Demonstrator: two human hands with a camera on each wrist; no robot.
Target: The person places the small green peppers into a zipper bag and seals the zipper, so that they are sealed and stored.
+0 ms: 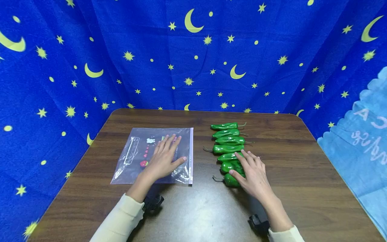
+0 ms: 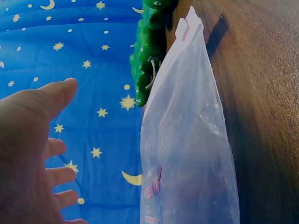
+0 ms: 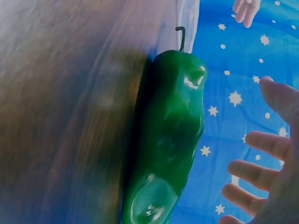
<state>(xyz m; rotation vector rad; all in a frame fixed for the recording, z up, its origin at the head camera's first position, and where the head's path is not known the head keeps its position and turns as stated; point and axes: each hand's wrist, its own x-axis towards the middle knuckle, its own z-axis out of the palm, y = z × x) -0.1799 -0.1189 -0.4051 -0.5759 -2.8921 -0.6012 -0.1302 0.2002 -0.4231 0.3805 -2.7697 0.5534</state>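
Both hands up over the wooden table (image 1: 205,210), and neither has hold of anything! The left hand (image 1: 163,160), left of centre in the head view, hovers with fingers spread above the clear zip bag (image 1: 134,171), lying flat, its zip strip (image 1: 191,151) along the right edge. Right of centre, the right hand (image 1: 254,173) hangs over the lower end of a column of seven green peppers (image 1: 228,149), fingers well apart, and the right wrist view shows a gap between it and the nearest pepper (image 3: 175,116). A ready stage, I'd judge, with every pepper outside the bag; the next move calls for lowering a hand and curling those fingers.
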